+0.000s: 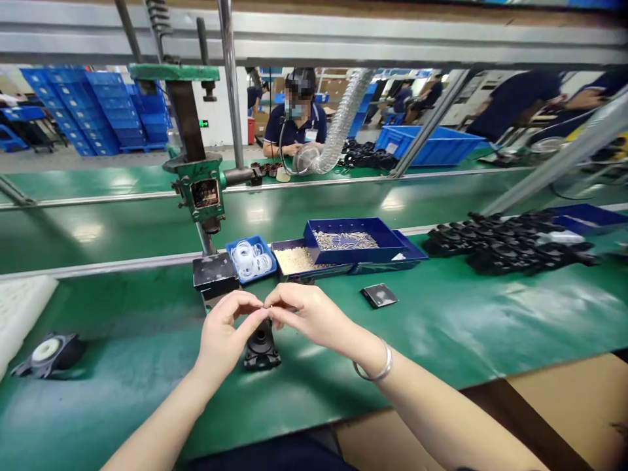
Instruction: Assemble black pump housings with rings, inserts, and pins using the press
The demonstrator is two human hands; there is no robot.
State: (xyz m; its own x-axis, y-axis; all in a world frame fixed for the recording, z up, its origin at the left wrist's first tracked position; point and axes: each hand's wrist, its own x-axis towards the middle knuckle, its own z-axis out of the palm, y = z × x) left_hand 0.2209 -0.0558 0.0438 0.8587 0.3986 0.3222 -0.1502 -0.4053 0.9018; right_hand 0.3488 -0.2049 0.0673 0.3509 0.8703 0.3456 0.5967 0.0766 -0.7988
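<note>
My left hand point(227, 329) and my right hand point(300, 310) meet at their fingertips, both pinched. Whatever lies between the fingers is too small to make out. Just under them a black molded part point(262, 350) with a round recess sits on the green table mat point(314, 392), its upper end hidden by my fingers. Behind my left hand stands the dark block point(214, 271) at the foot of the green hand press point(196, 176).
A small blue tray point(271, 271) holds white rings. Blue bins point(392, 247) carry metal pins and small beige pieces. A black square block point(379, 295), piled black parts point(510, 242) and a black part with a white ring point(49, 355) lie around. A co-worker point(297, 124) sits opposite.
</note>
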